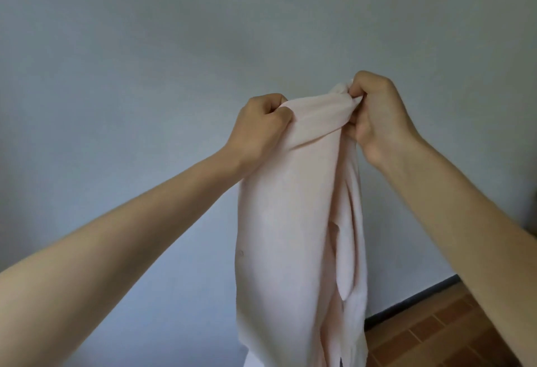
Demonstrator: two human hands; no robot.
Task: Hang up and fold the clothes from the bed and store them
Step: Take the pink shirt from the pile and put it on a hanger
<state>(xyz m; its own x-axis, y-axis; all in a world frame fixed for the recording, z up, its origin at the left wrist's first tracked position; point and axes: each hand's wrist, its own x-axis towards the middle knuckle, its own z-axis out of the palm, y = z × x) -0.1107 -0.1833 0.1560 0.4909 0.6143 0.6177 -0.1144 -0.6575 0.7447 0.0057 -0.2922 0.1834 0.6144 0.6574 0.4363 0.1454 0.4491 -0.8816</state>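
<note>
A pale pink garment (290, 221) hangs in the air in front of me, bunched at its top and falling out of frame at the bottom. A small button shows on its left side. My left hand (261, 128) grips the top left edge of the cloth in a fist. My right hand (374, 113) pinches the gathered top right part, fingers curled round the fabric. Both arms are raised and stretched forward. The bed is out of view.
A plain light blue wall (145, 75) fills the background. At the lower right there is a dark skirting board (421, 297) and a brown tiled floor (441, 334).
</note>
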